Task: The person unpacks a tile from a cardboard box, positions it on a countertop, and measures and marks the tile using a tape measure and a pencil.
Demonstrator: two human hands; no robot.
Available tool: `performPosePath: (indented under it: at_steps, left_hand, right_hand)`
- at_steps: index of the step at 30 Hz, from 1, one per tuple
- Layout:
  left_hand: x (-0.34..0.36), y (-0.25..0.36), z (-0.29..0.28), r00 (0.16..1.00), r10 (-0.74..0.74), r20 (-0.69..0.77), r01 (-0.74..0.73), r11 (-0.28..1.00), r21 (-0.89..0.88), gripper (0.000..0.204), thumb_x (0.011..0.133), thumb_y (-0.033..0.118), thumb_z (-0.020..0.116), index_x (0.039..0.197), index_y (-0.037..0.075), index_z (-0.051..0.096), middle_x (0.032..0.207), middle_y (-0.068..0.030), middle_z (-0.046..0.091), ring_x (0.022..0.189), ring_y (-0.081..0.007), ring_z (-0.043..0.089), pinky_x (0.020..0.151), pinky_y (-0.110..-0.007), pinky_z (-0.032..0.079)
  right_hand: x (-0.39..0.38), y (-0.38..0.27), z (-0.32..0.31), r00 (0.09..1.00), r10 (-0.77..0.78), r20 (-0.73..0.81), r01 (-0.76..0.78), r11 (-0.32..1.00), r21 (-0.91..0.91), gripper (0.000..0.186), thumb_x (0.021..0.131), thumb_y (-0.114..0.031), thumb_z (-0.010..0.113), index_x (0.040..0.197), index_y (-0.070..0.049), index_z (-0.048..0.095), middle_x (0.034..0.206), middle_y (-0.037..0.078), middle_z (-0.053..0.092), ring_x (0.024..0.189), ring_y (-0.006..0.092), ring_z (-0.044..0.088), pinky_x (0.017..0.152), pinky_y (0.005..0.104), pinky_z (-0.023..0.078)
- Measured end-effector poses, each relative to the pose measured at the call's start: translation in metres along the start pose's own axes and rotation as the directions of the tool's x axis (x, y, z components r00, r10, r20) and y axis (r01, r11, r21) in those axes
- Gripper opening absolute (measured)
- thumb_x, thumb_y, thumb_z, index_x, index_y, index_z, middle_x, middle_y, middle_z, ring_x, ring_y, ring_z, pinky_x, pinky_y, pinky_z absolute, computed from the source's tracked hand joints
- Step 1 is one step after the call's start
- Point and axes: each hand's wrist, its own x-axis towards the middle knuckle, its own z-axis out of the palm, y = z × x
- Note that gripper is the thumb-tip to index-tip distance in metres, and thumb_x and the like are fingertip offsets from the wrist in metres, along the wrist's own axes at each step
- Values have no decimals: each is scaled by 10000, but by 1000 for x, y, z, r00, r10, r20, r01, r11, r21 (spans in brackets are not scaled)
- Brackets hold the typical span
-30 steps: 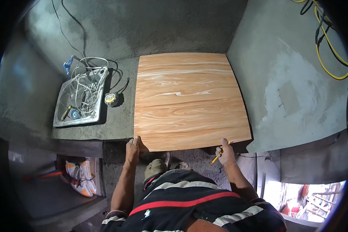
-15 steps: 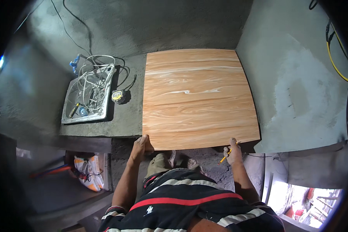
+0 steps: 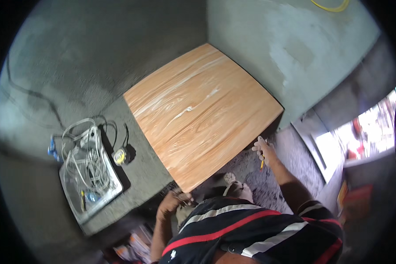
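Observation:
A square wood-grain board [image 3: 207, 114] lies angled in the picture on a rough concrete slab [image 3: 145, 180], against the walls' corner. My left hand [image 3: 176, 201] is at the board's nearest corner, fingers curled on it, slightly blurred. My right hand [image 3: 264, 149] holds a yellow pencil [image 3: 262, 165] just off the board's near edge, by the right corner. Left of the board are a tape measure [image 3: 120, 156] and a metal sink [image 3: 112, 187] filled with tangled white cable [image 3: 92, 163] and small tools.
A blue valve [image 3: 53, 148] sticks up behind the sink. Concrete walls [image 3: 317, 48] rise behind and right, with a yellow cord [image 3: 330, 8] at top. Below are my feet [image 3: 231, 178] on rough floor and sacks [image 3: 141, 242]. A bright opening [image 3: 374, 132] is far right.
The view has swung, so board and sink appear turned anticlockwise. My right hand has come away from the board's edge, pencil still held. My left hand stays at the near corner.

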Motion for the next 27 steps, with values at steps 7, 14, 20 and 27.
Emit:
performPosePath:
  at_steps: [7, 14, 20, 27]
  left_hand:
    - [-55, 68, -28, 959, 105, 263, -229, 833, 504, 315, 1014, 301, 671, 1096, 1, 720, 927, -77, 738, 852, -171, 691, 758, -333, 549]
    - [68, 101, -47, 613, 705, 357, -383, -130, 915, 712, 1020, 526, 540, 1528, 39, 432, 1617, -223, 362, 1494, -469, 303, 1179, -622, 264]
    - [128, 107, -2, 689, 557, 463, -343, -312, 886, 854, 1014, 679, 365, 1627, 90, 284, 1716, -174, 177, 1577, -453, 98, 1231, -683, 61]
    - [175, 131, -16, 544, 672, 502, -318, -388, 865, 795, 975, 621, 506, 1582, 117, 409, 1669, -164, 328, 1545, -445, 247, 1144, -788, 174]
  right_hand:
    - [-113, 146, -9, 991, -54, -124, -37, 774, -632, 702, 937, -673, 597, 866, 15, 718, 718, 132, 712, 562, 180, 599, 523, 397, 470]
    - [-235, 207, 4, 986, -4, -167, -147, 459, -876, 684, 913, -660, 611, 778, 0, 729, 706, 184, 708, 623, 291, 678, 588, 462, 480]
    - [-276, 323, -95, 969, -14, -245, -231, 284, -931, 498, 918, -560, 659, 942, -77, 776, 766, 165, 721, 701, 284, 701, 654, 442, 550]
    - [-294, 333, -69, 929, 176, -325, -368, 520, -771, 265, 864, -341, 697, 971, -106, 753, 829, 153, 731, 748, 316, 703, 694, 454, 558]
